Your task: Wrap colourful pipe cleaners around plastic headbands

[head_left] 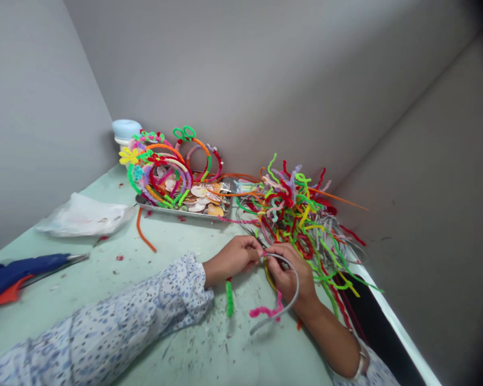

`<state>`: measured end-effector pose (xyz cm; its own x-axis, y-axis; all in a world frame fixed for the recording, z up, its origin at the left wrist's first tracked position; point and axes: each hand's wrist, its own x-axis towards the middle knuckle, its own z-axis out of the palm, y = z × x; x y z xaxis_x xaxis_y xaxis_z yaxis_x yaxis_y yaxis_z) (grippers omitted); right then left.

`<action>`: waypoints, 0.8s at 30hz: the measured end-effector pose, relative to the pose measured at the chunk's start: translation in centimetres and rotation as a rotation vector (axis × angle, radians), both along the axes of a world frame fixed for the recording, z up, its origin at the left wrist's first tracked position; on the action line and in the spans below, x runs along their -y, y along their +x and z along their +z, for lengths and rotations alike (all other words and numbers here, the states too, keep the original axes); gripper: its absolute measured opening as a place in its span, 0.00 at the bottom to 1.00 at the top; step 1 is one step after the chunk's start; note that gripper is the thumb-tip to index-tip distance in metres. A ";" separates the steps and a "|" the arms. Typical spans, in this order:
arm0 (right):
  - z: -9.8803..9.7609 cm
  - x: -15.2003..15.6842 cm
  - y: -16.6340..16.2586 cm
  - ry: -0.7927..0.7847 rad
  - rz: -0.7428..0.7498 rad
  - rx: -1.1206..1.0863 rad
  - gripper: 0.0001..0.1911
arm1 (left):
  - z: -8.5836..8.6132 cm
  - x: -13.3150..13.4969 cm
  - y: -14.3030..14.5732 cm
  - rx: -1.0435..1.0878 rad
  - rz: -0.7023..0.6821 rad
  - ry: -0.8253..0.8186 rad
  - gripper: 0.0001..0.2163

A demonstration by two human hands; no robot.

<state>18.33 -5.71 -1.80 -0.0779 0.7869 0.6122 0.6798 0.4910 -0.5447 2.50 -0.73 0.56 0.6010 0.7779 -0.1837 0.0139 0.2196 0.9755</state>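
A bare grey headband [295, 289] curves down from my fingers, one end pinched between both hands. My right hand [295, 276] is closed around that end. Fingers of my left hand [237, 256] are closed at the same spot, where a bit of pink shows. A pink pipe cleaner [265, 311] dangles below my right hand, bent at its lower part. Under my left wrist, a short green pipe cleaner [229, 298] lies on the table. Just beyond my hands spreads a tangled heap of coloured pipe cleaners [293, 206].
Pipe-cleaner headbands [167, 166] with flowers stand on a metal tray [185, 214] of cut-out shapes. A blue glue gun [24, 268] rests at left, near a plastic bag [84, 217]. A blue-lidded container [126, 130] stands in the corner. Walls enclose the table [177, 348].
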 end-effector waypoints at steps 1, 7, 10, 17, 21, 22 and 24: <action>0.0 0.0 0.0 0.012 0.007 0.008 0.09 | 0.1 0.0 0.0 0.006 -0.002 -0.020 0.03; 0.0 -0.2 0.3 0.039 0.024 0.032 0.09 | 0.0 -0.1 0.0 0.049 -0.030 -0.067 0.03; 0.2 -0.2 0.2 0.022 0.018 0.016 0.09 | -0.3 -0.1 0.1 0.050 -0.024 -0.063 0.04; 0.4 -0.4 0.3 -0.064 0.032 -0.063 0.09 | -0.1 -0.1 0.2 -0.015 -0.042 -0.082 0.05; 0.2 -0.4 0.4 -0.138 0.054 -0.115 0.08 | 0.1 -0.2 0.1 -0.017 -0.023 -0.135 0.06; 0.2 -0.3 0.3 -0.176 0.059 -0.133 0.09 | 0.1 -0.3 0.1 0.002 -0.013 -0.143 0.07; 0.0 -0.2 0.3 -0.262 0.076 -0.177 0.12 | -0.1 -0.4 0.0 0.048 0.004 -0.150 0.07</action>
